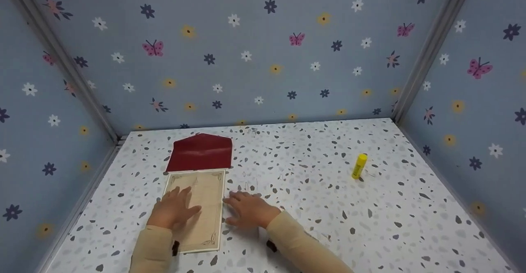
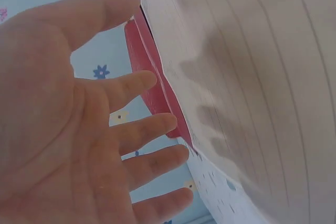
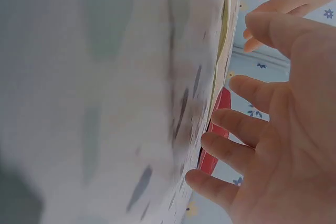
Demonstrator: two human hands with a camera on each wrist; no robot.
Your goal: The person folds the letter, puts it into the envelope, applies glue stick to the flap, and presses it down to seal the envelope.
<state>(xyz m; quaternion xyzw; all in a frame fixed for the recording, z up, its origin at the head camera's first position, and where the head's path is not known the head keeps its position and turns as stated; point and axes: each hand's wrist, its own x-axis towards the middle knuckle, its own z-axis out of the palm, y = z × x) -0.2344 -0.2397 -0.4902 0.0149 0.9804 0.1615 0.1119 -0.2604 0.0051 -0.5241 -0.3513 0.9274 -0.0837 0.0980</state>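
A beige sheet of lined paper (image 1: 207,207) with ornate corner designs lies on the table in front of the person. Over its left half is the left hand (image 1: 172,209), fingers spread; in the left wrist view its palm (image 2: 47,108) shows with nothing in it, and finger shadows fall on the lines. Just past the sheet's right edge, the right hand (image 1: 251,210) hovers low over the tabletop, its fingers (image 3: 236,121) apart and holding nothing. Directly beyond the sheet's far edge lies a dark red envelope (image 1: 201,153) with its pointed flap facing away.
A yellow glue stick (image 1: 359,166) is on the right part of the speckled white table (image 1: 296,153). Blue flowered walls (image 1: 254,51) enclose the table at the back and both sides, with grey posts (image 1: 431,47) in the corners.
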